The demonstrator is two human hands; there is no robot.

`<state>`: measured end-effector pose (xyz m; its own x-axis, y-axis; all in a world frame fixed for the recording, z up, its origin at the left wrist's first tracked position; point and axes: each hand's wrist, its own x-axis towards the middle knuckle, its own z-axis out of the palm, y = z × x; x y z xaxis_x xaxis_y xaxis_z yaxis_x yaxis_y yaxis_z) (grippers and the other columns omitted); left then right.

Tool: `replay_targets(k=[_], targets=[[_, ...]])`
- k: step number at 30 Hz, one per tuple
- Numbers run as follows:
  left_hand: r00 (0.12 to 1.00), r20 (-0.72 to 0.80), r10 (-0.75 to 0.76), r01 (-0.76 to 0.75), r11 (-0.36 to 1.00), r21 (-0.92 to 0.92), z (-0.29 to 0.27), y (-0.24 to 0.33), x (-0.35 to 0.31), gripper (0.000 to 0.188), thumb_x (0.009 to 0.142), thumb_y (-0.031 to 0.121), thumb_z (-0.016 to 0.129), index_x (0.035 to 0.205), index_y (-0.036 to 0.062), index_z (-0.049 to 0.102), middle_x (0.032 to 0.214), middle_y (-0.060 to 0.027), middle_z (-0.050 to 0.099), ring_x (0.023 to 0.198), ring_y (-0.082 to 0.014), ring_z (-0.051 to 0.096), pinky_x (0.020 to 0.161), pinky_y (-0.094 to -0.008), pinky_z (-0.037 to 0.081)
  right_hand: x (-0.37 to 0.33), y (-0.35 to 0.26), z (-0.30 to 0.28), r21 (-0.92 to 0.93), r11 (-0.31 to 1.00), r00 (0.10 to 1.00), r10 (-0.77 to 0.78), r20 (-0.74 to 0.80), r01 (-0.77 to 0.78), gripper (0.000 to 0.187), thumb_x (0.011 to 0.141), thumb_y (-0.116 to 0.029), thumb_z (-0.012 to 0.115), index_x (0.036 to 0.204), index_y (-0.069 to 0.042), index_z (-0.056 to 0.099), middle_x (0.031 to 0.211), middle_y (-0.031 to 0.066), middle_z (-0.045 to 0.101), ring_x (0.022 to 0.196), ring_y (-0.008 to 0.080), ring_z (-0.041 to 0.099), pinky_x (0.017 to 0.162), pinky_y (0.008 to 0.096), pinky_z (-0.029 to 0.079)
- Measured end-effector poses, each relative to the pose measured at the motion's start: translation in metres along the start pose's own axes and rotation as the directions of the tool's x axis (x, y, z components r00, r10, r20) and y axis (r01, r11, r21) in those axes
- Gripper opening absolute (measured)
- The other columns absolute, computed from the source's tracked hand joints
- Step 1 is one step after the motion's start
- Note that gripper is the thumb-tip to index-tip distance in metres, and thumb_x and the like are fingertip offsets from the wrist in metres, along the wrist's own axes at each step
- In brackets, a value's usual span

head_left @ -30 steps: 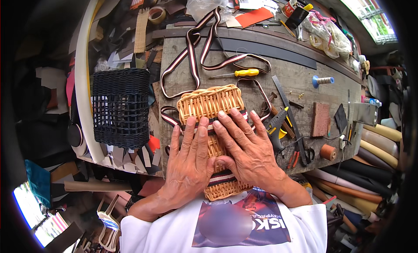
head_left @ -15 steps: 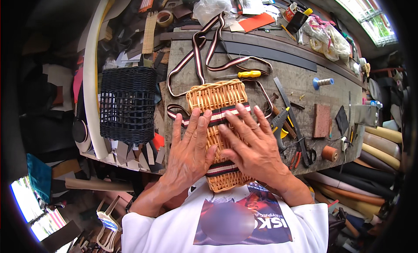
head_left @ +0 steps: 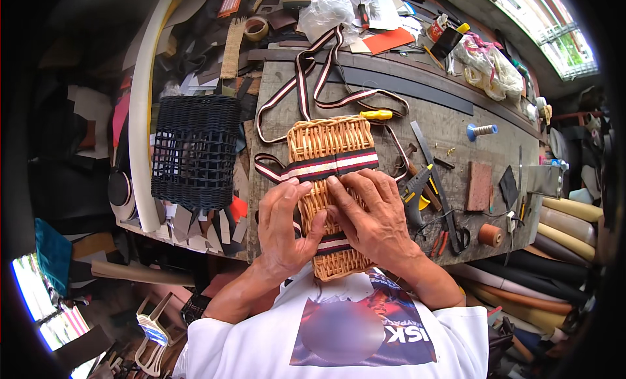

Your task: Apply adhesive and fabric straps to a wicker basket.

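A tan wicker basket, flat-sided and oblong, lies on the worktable in front of me. Across its upper part runs a black, white and dark red striped strap; a second band of it crosses lower down, and a long loop trails away behind. My left hand rests along the basket's left side, fingers bent, thumb apart. On the right side lies my right hand, fingers bent and index fingertip by the strap's lower edge. Both hands partly hide the middle of the wicker.
A black woven basket stands left. A yellow-handled screwdriver lies behind the wicker. To the right are a yellow-and-grey cutter, a metal ruler, scissors, a reddish block and thread spools.
Both hands have drawn back toward me off the upper strap, and their fingers have bent. The strap across the wicker shows more fully. The whole view has shifted slightly.
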<state>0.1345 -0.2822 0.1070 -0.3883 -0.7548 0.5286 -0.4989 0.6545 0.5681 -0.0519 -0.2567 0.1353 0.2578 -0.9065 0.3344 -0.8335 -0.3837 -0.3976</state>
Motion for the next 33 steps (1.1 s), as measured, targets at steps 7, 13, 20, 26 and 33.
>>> replay_targets(k=[7, 13, 20, 26, 33], targets=[[0.946, -0.054, -0.32, 0.286, 0.901, -0.327, -0.021, -0.014, -0.004, 0.01, 0.094, 0.003, 0.064, 0.094, -0.0002, 0.054, 0.104, -0.0144, 0.06, 0.102, -0.0261, 0.061, 0.09, -0.033, 0.049, -0.014, 0.006, 0.016, 0.166, 0.979, 0.956, 0.157, -0.247, -0.118, 0.054, 0.079, -0.007, 0.08, 0.128, -0.002, 0.058, 0.11, 0.0136, 0.057, 0.101, 0.0314, 0.056, 0.087, 0.0417, 0.048], [0.994, 0.024, -0.103, 0.105, 0.993, -0.058, -0.02, -0.008, 0.006, 0.009, 0.091, 0.007, 0.069, 0.099, 0.0025, 0.066, 0.102, -0.0111, 0.062, 0.097, -0.0279, 0.061, 0.086, -0.0368, 0.05, -0.007, -0.002, 0.008, -0.069, 0.996, 0.989, 0.046, -0.143, -0.057, 0.04, 0.081, -0.011, 0.078, 0.117, 0.0, 0.067, 0.111, 0.0115, 0.059, 0.104, 0.0314, 0.057, 0.093, 0.0438, 0.045], [0.959, 0.279, 0.038, -0.088, 0.982, 0.167, -0.003, 0.005, 0.026, 0.046, 0.087, 0.015, 0.073, 0.13, 0.0037, 0.064, 0.127, -0.0106, 0.053, 0.12, -0.0301, 0.048, 0.097, -0.0423, 0.044, -0.016, 0.008, 0.016, 0.181, 0.977, 0.961, 0.152, -0.232, -0.111, 0.044, 0.079, -0.013, 0.079, 0.119, -0.001, 0.064, 0.107, 0.0118, 0.06, 0.102, 0.0319, 0.058, 0.09, 0.0448, 0.047], [0.922, 0.37, 0.117, -0.218, 0.945, 0.245, -0.007, 0.004, 0.03, 0.042, 0.085, 0.016, 0.073, 0.124, 0.0003, 0.066, 0.126, -0.0134, 0.055, 0.119, -0.0323, 0.051, 0.099, -0.0468, 0.044, -0.01, 0.002, 0.011, 0.06, 0.986, 0.962, 0.168, -0.216, -0.158, 0.052, 0.077, -0.008, 0.075, 0.126, 0.0, 0.061, 0.114, 0.0154, 0.058, 0.112, 0.0347, 0.052, 0.097, 0.0476, 0.043], [0.901, 0.41, 0.141, -0.257, 0.935, 0.243, -0.012, 0.009, 0.041, 0.035, 0.085, 0.013, 0.073, 0.117, -0.0004, 0.067, 0.122, -0.0161, 0.057, 0.115, -0.0341, 0.055, 0.098, -0.0476, 0.047, -0.011, 0.001, 0.005, -0.058, 0.995, 0.986, 0.076, -0.146, -0.085, 0.046, 0.077, -0.012, 0.073, 0.121, 0.0, 0.067, 0.115, 0.0142, 0.06, 0.111, 0.035, 0.055, 0.098, 0.0461, 0.046]])
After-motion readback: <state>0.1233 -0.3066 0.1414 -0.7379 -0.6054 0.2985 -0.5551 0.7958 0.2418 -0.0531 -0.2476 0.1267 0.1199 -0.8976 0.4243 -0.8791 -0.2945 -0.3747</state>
